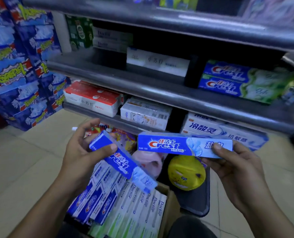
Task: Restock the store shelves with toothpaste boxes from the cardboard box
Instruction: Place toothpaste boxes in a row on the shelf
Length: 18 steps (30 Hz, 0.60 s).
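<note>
While the left hand [84, 148] grips one blue Crest toothpaste box [120, 162] by its end, tilted above the open cardboard box [168, 203] of further packs, the right hand [234, 162] holds a second Crest box [177, 145] level, thumb on its face, both near the lower shelf [108, 117].

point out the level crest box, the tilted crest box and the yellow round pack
level crest box [163, 145]: head view, on its front logo
tilted crest box [120, 163]: head view, on its logo, mid-length
yellow round pack [185, 172]: head view, middle of its face
</note>
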Available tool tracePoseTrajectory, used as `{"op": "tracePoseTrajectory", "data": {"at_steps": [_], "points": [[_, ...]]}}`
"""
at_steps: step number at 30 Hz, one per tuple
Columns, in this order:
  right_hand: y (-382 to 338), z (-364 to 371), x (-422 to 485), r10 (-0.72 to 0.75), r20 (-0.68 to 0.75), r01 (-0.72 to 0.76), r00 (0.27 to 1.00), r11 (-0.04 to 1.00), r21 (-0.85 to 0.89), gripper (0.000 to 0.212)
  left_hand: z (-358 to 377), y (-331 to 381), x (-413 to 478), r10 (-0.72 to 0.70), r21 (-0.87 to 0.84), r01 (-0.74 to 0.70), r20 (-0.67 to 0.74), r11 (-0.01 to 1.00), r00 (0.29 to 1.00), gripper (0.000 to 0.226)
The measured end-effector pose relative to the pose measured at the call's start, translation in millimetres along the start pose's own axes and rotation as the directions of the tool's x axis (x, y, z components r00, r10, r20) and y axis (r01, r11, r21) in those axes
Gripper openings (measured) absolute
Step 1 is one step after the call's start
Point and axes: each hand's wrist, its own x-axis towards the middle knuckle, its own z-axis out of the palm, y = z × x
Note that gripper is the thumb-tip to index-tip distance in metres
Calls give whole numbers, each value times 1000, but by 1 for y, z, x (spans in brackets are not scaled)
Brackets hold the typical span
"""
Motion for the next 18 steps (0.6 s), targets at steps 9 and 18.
{"op": "tracePoseTrajectory", "data": {"at_steps": [9, 18], "points": [[-64, -15, 9, -206, -42, 205, 978, 978, -21, 41, 90, 41, 31, -65, 87, 28, 456, 996, 888, 68], [-113, -31, 30, -526, -187, 467, 829, 837, -284, 35, 164, 69, 69, -77, 81, 41, 519, 996, 852, 74]]}}
